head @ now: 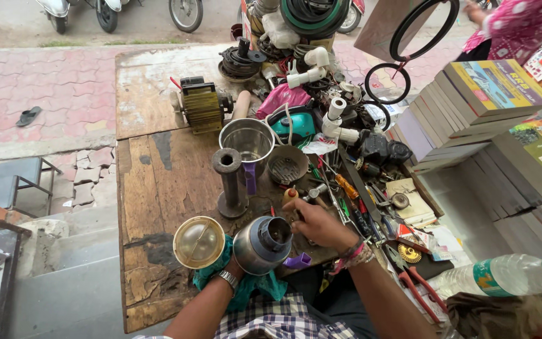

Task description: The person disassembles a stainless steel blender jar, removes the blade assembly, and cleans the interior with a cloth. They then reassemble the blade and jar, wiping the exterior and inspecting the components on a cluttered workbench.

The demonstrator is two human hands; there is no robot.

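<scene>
Outdoor repair bench (158, 182), worn wood, paved street behind. Head view: your left hand (230, 273), mostly hidden behind the jar and a teal cloth (249, 285), cradles the steel mixer jar (261, 245) tipped on its side at the bench's near edge, base coupling facing up; whether the fingers close, I cannot tell. Your right hand (318, 223) is pinched shut on a small tool, its tip hidden. Jar looks rigid, smooth, likely slippery; judge the cloth-backed body the best hold. Loose lid (199, 242) lies just left. Screwdrivers (352, 201) clutter the right.
</scene>
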